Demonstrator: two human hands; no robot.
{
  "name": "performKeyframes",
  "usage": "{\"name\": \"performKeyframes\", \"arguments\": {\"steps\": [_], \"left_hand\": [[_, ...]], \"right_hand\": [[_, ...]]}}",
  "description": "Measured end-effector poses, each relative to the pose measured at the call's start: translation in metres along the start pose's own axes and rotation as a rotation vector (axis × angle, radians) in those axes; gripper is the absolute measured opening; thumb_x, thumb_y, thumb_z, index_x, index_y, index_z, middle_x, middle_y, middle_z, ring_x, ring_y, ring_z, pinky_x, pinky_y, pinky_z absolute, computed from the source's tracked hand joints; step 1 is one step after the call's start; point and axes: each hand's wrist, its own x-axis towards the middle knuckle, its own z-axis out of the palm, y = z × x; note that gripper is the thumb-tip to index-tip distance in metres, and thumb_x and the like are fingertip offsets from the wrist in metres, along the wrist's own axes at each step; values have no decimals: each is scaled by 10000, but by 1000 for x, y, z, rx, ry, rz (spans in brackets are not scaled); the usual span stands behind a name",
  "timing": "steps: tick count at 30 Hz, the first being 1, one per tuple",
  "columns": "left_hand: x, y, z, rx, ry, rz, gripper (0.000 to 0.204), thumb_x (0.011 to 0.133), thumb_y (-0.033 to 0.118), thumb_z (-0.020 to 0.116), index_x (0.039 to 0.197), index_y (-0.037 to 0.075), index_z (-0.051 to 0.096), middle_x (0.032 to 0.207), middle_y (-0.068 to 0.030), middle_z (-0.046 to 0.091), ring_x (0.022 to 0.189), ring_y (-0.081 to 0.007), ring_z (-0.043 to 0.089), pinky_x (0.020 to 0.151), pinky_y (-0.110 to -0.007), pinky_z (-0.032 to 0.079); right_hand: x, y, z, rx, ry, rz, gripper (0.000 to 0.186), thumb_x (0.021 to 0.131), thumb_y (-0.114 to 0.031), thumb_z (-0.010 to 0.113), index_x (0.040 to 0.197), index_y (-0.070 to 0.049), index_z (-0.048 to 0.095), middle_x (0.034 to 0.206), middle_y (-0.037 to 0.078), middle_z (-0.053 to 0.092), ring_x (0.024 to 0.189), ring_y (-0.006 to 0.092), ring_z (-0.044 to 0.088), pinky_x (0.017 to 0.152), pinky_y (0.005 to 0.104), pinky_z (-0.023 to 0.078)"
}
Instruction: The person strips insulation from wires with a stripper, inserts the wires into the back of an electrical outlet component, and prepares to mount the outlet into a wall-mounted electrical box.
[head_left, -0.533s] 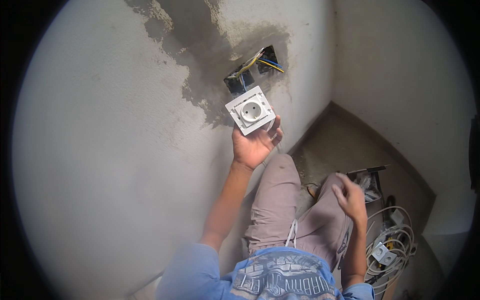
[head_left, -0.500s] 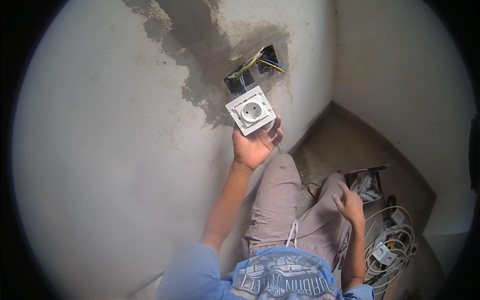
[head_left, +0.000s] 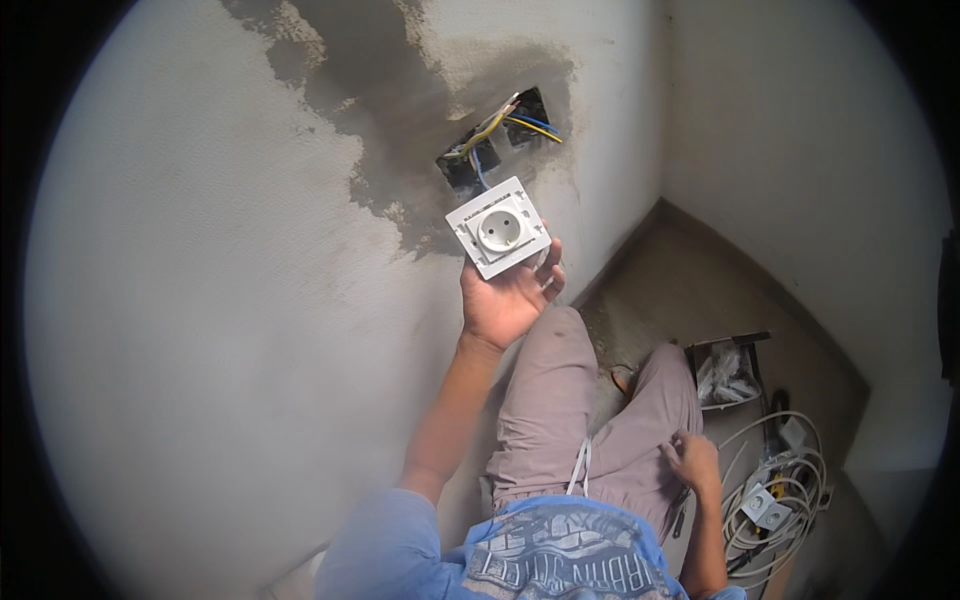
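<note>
A white wall socket with a square frame rests in my left hand; the fingers grip it from below and behind, its round face turned up toward me. Blue and other wires run from behind it into the nearer of two dark square wall boxes. More wires, yellow and blue, stick out of the farther wall box. Beside my thigh, my right hand is held with curled fingers; what they hold, if anything, is hidden.
Grey patched plaster surrounds the boxes on the white wall. An open box with plastic-wrapped parts sits on the floor beyond my right knee. To the right lie a coil of pale cable, white sockets and dark-handled tools.
My right hand has drawn back from the open box toward my body, and its fingers have curled in. The left hand still holds the socket in nearly the same place.
</note>
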Motion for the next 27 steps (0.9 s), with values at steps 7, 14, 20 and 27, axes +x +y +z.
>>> {"name": "performKeyframes", "arguments": {"steps": [7,14,20,27], "left_hand": [[-7,1,7,34,20,12,635,898,561,637,1414,199,561,1415,-20,592,1304,-284,520,1030,-461,453],[-13,-9,5,327,155,156,617,999,529,542,1469,133,492,1447,-99,545,1372,-313,491,1081,-502,436],[-27,-19,17,350,110,185,600,1034,538,455,1485,144,476,1452,-107,538,1345,-315,516,1073,-508,445],[-66,-14,-12,225,186,173,590,1038,536,417,1458,134,517,1395,-124,594,1260,-317,585,1026,-485,488]], "right_hand": [[14,-9,-19,-67,-82,-117,317,890,-346,708,935,-33,727,781,210,696,745,389,684,713,472,532],[57,-153,-78,686,196,-545,233,873,-83,760,1080,-13,679,841,66,597,734,150,582,671,295,481],[96,-278,-168,975,401,-839,187,952,-70,642,1102,21,707,845,90,672,766,135,615,739,281,497],[171,-378,-189,1517,69,-705,461,970,-279,726,1287,23,583,772,11,583,635,76,557,535,224,480]]}}
